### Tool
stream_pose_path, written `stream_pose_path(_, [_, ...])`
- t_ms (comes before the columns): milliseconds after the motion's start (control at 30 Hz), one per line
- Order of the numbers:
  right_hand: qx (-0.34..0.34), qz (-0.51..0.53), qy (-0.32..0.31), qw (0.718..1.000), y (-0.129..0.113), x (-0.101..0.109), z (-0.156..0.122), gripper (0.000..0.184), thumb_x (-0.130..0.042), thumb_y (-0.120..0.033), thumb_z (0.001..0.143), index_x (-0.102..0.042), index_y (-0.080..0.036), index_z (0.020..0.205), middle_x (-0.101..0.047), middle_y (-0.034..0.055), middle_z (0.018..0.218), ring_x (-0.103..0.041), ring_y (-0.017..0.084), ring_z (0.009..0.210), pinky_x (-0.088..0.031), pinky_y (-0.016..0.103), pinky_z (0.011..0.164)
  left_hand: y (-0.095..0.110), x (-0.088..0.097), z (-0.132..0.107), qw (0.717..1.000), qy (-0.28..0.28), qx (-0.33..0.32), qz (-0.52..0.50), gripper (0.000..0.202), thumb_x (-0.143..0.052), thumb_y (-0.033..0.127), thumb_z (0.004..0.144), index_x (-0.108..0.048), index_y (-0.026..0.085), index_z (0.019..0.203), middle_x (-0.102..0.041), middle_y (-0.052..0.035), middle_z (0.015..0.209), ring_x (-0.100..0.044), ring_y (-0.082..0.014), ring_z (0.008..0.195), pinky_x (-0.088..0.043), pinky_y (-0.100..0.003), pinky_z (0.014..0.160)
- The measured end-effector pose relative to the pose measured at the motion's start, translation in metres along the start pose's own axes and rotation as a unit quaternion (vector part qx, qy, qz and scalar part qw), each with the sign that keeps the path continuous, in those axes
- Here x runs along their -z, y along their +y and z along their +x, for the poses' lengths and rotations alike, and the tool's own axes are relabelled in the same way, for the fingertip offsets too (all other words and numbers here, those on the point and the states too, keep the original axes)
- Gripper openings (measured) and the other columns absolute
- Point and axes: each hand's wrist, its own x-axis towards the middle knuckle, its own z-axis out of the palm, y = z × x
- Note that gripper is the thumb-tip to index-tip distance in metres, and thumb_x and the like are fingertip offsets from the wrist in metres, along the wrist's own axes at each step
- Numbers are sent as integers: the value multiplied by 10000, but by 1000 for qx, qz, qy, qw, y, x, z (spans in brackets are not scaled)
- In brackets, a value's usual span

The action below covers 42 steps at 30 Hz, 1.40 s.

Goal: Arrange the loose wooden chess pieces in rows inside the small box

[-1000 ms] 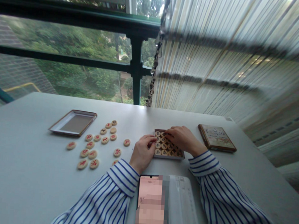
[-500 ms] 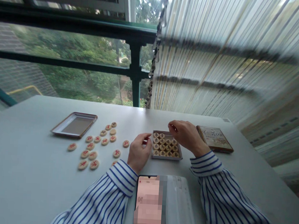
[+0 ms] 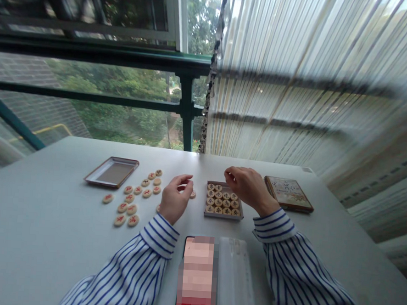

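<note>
My left hand (image 3: 176, 199) hovers over the white table among loose xiangqi pieces, with its thumb and fingers apart and nothing seen between them. By its thumb lies a round wooden piece (image 3: 193, 194); the hand partly covers another piece (image 3: 158, 208). To the right sits a shallow open box (image 3: 223, 216) holding rows of black-marked pieces (image 3: 225, 203). Over the box's far right part is my right hand (image 3: 248, 188), fingers curled together; what they hold, if anything, is hidden. Part of the box's back row is covered by this hand.
Several red-marked pieces (image 3: 131, 208) lie scattered on the left, with an open tray-like lid (image 3: 112, 172) behind them. A closed decorated box (image 3: 289, 193) lies on the right. A phone (image 3: 197, 276) and a pale translucent object (image 3: 237, 279) are in front of me.
My left hand has moved left, away from the box, and its fingers have opened. My right hand stays over the box's far right part. The camera view has tilted slightly.
</note>
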Motion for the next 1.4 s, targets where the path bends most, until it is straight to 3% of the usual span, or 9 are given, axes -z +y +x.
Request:
stream_pose_path(233, [16,8,2,1000,-3,1,-1,242,-374,-251,865,-601,-181,821,-640,37,730,-556,136,668,-311,253,614,25,60,50,995,-69,-31,66,358,-579,416,697,-633,130,904,-666,-72,872,-610,-168,757,-489,-285,693])
stream_pose_path(400, [29,22,-4,999,-8,-5,-1,227,-395,-253,854,-592,-185,764,-636,28,705,-554,130,640,-320,245,604,21,92,75,987,-79,-51,134,363,-546,428,715,-621,136,918,-668,-65,855,-613,-170,751,-486,-268,669])
stream_pose_path(567, [21,67,-11,997,-11,-7,-1,240,-382,-276,862,-605,-196,824,-640,31,725,-570,134,675,-350,234,613,7,113,86,947,-121,-48,295,353,-499,431,727,-641,168,916,-679,-53,858,-617,-175,742,-468,-258,666])
stream_pose_path(733, [25,109,-34,993,-17,-14,1,237,-395,-301,857,-612,-206,856,-642,25,753,-568,134,672,-376,230,612,-10,131,94,896,-178,6,406,339,-489,401,720,-646,189,932,-682,-51,906,-617,-179,810,-449,-230,676])
stream_pose_path(900, [61,128,-49,989,-41,-19,16,228,-406,-266,846,-621,-191,844,-636,36,731,-558,128,654,-380,226,611,-26,139,95,865,-222,48,448,308,-534,354,684,-656,191,916,-681,-65,913,-616,-184,816,-430,-226,664])
stream_pose_path(1133, [120,131,-83,981,-86,-24,51,227,-411,-246,847,-628,-185,868,-639,43,752,-558,120,679,-371,219,629,-39,136,92,871,-242,76,421,253,-604,332,613,-676,194,812,-689,-101,841,-620,-209,759,-406,-246,600])
stream_pose_path(1400, [129,136,-102,977,-101,-39,61,227,-411,-269,849,-620,-199,901,-646,36,805,-560,114,699,-358,211,610,-40,128,89,862,-258,70,431,113,-557,239,596,-664,208,616,-684,-71,646,-602,-173,609,-369,-231,518])
